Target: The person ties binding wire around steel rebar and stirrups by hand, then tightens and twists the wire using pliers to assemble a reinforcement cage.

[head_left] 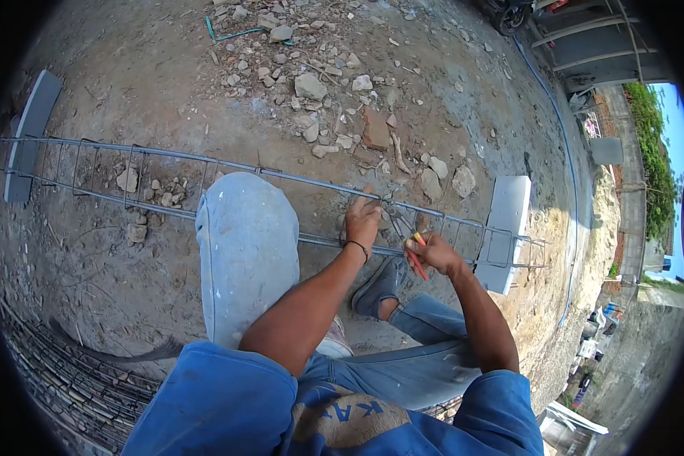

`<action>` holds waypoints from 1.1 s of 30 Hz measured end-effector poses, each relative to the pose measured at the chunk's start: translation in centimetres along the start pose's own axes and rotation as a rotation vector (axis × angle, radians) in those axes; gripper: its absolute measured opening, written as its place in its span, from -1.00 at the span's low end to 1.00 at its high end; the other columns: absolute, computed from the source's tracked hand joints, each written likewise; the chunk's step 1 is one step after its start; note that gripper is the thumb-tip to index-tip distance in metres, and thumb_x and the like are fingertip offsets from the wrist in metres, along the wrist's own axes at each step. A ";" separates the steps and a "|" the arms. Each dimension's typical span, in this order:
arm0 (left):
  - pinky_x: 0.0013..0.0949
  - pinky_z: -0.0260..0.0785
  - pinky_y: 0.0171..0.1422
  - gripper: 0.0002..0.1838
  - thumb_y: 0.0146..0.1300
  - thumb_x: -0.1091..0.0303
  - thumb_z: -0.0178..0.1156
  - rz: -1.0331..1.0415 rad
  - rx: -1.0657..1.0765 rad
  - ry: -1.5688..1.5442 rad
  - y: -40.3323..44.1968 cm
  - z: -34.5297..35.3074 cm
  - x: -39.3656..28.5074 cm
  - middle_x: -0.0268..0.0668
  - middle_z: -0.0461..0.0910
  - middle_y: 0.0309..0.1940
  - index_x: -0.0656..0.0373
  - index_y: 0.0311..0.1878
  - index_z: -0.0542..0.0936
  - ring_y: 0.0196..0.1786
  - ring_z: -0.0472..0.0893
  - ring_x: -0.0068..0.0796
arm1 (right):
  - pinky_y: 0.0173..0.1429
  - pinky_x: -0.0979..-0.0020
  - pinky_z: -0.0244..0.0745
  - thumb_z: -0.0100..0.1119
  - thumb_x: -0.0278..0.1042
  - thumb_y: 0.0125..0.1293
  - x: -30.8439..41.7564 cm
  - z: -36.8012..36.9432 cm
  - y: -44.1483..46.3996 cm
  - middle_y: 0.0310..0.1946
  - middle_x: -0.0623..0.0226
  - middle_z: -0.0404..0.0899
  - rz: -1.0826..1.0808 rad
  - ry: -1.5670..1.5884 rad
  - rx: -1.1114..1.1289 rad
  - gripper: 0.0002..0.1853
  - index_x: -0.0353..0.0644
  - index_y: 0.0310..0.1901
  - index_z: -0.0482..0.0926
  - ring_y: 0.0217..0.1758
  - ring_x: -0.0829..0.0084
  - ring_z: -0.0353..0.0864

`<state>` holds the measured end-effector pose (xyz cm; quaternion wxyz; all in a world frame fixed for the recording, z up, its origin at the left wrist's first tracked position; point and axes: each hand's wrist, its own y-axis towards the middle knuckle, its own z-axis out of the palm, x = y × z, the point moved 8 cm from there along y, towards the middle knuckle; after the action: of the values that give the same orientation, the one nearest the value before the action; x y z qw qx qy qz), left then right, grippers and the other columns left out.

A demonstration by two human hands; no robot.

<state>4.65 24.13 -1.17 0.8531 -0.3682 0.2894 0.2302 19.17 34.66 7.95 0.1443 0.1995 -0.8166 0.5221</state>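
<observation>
A long, narrow rebar cage [159, 151] with square stirrups stretches across in front of me, resting on a block near each end. My left hand [363, 220] has its fingers curled at the cage's upper bar, beside a stirrup joint. In my right hand [433, 253] are pincers [403, 226] with red and yellow handles. Their jaws reach the same bar, just right of my left fingertips. Any tie wire at that joint is too small to make out.
A grey block [29, 137] supports the left end and a pale block [507, 228] the right. Rubble [310, 87] and a broken brick [375, 129] lie beyond the cage. Stacked rebar cages [76, 387] are at lower left. A blue hose [567, 144] runs along the right.
</observation>
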 end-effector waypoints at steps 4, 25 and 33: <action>-0.11 0.51 0.04 -0.46 0.32 0.39 0.14 0.305 -0.629 0.972 -6.5 -0.5 -4.2 -0.11 0.64 -0.01 0.14 0.38 0.38 -0.01 0.63 -0.02 | -0.58 0.32 0.63 0.32 -0.24 0.35 1.1 1.0 -1.4 -0.47 0.27 0.60 0.136 0.607 0.349 -0.69 -0.36 -0.20 0.50 -0.54 0.45 0.64; -0.33 0.49 -0.22 -0.65 0.39 -0.06 0.24 -0.679 0.298 -0.646 -5.4 10.8 2.0 -0.35 0.59 -0.34 0.04 -0.26 0.52 -0.34 0.57 -0.43 | -0.57 0.31 0.56 -0.01 0.08 0.54 5.5 -0.8 -4.2 -0.50 0.08 0.63 0.225 0.610 0.384 -0.47 -0.39 -0.06 0.53 -0.63 0.28 0.64; -0.31 0.52 -0.15 -0.66 0.45 0.20 0.15 -0.584 -0.126 -0.960 -1.9 13.5 4.0 -0.34 0.46 -0.52 0.12 -0.47 0.45 -0.41 0.52 -0.39 | 0.07 -0.05 0.52 0.29 -0.24 0.24 14.9 -3.1 -7.1 -0.19 -0.04 0.67 -0.138 -1.168 -0.247 -0.52 -0.33 0.11 0.46 -0.03 0.02 0.70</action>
<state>13.03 33.98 4.72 0.8936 -0.3373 -0.2594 0.1430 9.51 32.18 21.48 -0.2724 0.4877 -0.8006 0.2168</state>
